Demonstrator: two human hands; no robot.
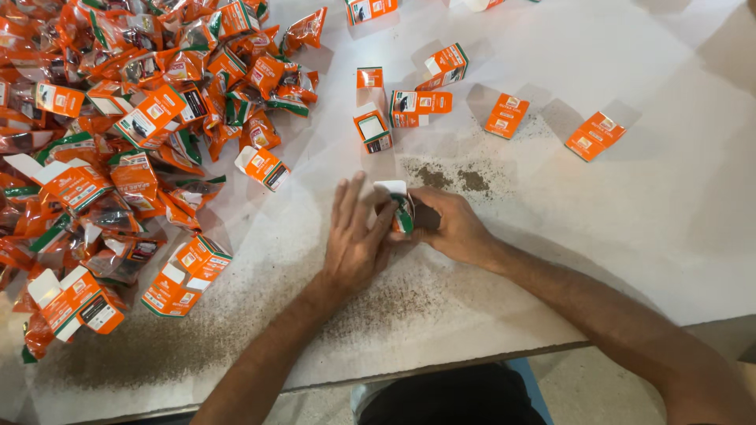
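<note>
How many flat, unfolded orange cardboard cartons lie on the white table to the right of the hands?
2: one flat orange cardboard carton lies upper right of centre, another flat carton further right. The pile at left may hide others.

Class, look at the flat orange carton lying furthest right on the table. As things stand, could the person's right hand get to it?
Probably yes. The right hand is busy gripping a small carton together with the left hand, but bare table lies between it and the flat orange carton, with nothing in the way.

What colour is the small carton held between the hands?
Orange with white and green, the small carton shows in the head view, the only one.
</note>
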